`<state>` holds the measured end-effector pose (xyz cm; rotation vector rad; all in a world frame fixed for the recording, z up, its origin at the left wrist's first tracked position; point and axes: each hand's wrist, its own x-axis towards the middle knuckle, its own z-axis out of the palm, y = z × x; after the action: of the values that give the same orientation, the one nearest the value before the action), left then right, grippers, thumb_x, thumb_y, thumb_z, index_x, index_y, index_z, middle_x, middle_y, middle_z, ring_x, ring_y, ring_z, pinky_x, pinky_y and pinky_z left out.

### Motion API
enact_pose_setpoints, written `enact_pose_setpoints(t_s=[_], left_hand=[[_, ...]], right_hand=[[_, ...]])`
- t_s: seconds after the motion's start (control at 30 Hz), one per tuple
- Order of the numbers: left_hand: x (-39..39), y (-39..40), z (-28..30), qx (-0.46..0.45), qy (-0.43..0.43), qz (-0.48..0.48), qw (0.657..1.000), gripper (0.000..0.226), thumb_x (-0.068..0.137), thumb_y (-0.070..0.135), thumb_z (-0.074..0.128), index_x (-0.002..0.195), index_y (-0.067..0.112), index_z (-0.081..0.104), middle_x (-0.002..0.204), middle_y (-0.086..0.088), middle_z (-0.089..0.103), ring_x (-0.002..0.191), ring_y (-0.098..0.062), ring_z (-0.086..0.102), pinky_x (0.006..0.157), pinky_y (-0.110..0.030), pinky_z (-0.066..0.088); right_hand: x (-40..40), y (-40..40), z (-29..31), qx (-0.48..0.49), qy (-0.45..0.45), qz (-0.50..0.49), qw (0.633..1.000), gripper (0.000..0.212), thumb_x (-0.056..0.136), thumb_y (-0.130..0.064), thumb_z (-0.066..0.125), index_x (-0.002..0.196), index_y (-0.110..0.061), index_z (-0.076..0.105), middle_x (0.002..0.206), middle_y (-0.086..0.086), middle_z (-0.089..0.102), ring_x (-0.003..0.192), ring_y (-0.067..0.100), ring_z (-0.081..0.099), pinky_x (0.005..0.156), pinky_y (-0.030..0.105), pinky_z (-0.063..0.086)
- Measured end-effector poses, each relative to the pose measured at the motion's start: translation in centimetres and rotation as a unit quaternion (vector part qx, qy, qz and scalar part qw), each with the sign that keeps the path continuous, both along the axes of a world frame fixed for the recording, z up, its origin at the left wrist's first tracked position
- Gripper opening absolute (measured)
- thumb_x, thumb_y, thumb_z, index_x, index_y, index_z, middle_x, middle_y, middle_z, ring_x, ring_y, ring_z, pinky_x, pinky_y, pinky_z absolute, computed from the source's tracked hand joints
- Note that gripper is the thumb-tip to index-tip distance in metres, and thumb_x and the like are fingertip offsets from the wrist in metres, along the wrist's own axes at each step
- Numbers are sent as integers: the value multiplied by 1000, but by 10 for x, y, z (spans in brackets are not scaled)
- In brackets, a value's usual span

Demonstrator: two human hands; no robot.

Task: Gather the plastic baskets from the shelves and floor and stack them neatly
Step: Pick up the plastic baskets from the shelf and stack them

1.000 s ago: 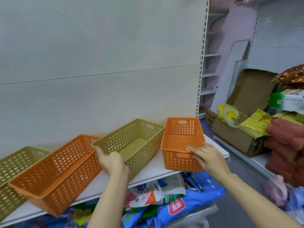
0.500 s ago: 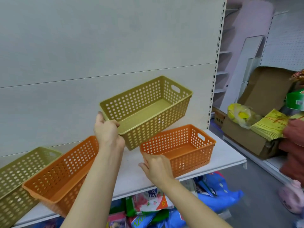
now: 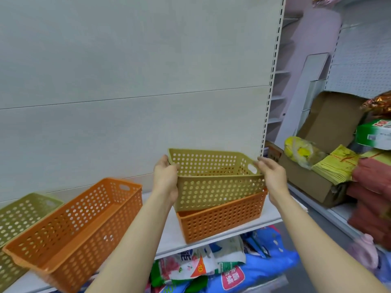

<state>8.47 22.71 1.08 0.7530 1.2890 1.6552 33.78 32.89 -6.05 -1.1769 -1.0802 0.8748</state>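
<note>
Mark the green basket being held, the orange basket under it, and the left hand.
green basket (image 3: 220, 192), head view, on its near perforated side wall.
orange basket (image 3: 222, 222), head view, on its near side wall.
left hand (image 3: 166, 178), head view, on the back of the hand.

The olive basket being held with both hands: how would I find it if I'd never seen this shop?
Look at the white shelf below the tall pale back panel. Near its right end, the olive basket sits tilted in an orange basket, with the left hand and right hand on its ends. It alone is nested and held.
</note>
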Motion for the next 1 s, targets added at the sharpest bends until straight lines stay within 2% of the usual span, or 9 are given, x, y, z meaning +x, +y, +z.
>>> enact_pose_setpoints(t_s=[0.07,0.13,0.2,0.3,0.4,0.5,0.67,0.87,1.0], left_hand=[[0,2,-8,7,39,-1,999,26,98,-12,39,87,9,52,83,-9,65,66,-18,67,58,-30,57],[-3,9,-23,-3,57,-1,998,17,98,-7,41,97,5,53,88,-11,68,68,-16,69,56,-29,59],[-7,14,-44,-52,166,-8,985,27,96,15,44,121,8,51,116,-12,69,95,-22,71,77,-38,62],[-11,17,-81,-145,304,14,941,56,95,42,42,148,24,34,153,-5,47,137,-33,48,111,-58,40],[-6,10,-98,-122,310,36,942,41,106,33,36,144,19,41,145,-7,55,128,-31,54,108,-50,44],[-9,12,-106,-99,375,76,918,43,108,29,33,144,9,43,141,-12,58,127,-35,55,104,-44,45],[-17,25,-100,-109,413,76,901,28,108,27,38,118,5,52,117,-17,67,111,-39,61,77,-35,38],[-29,21,-95,-123,496,53,858,37,108,36,34,116,4,51,118,-21,66,112,-42,60,85,-45,47],[-41,-7,-92,-165,560,58,810,57,108,39,30,155,6,28,161,-12,33,147,-30,34,114,-41,33]], right_hand=[[4,1,-5,3,24,-5,1000,42,91,-12,61,133,-10,54,133,6,56,123,20,51,104,42,42],[10,4,-6,7,16,-18,1000,42,89,-11,64,131,-10,55,133,7,56,121,21,52,101,42,44],[11,6,-11,-18,-33,-12,999,39,92,-15,61,130,-10,57,133,9,57,119,23,53,98,41,45],[4,3,-25,-51,-96,2,994,40,98,-25,49,137,-15,50,140,5,51,126,25,48,100,42,42],[-6,-5,-38,-31,-137,-22,990,40,101,-29,38,137,-16,48,139,5,52,125,26,48,102,46,40],[-14,-13,-46,-15,-179,-46,983,41,101,-26,34,138,-12,47,137,8,53,126,28,47,104,43,37],[-21,-11,-45,-11,-230,-49,972,42,101,-26,34,138,-9,45,134,16,54,122,34,49,98,42,38],[-25,-19,-44,8,-270,-53,961,37,100,-22,35,131,-6,49,120,21,60,107,39,55,85,43,41],[-20,-14,-45,24,-314,-53,947,41,98,-30,34,123,-5,53,110,24,64,98,41,58,79,43,43]])
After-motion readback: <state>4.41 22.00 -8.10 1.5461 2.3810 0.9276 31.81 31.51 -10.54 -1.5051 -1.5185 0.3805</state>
